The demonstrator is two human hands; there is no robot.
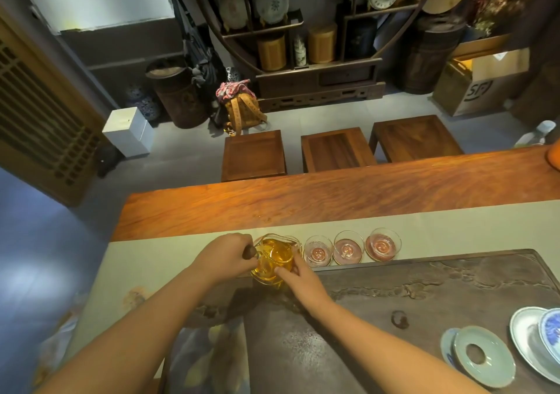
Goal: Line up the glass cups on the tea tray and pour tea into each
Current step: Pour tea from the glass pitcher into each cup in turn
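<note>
A glass pitcher (pixel 274 258) full of amber tea stands at the far left corner of the dark stone tea tray (pixel 424 296). My left hand (pixel 225 255) grips its dark handle. My right hand (pixel 298 274) rests its fingers against the pitcher's right side. Three small glass cups, one (pixel 318 250), another (pixel 348 247) and a third (pixel 382 244), stand in a row to the right of the pitcher, on the grey runner (pixel 454 227) along the tray's far edge. They look empty of tea.
A pale green saucer (pixel 481 355) and a blue-and-white lidded bowl (pixel 550 331) on a plate sit at the tray's near right. Beyond the runner is the wooden table top (pixel 303 199); three wooden stools (pixel 336 149) stand behind it.
</note>
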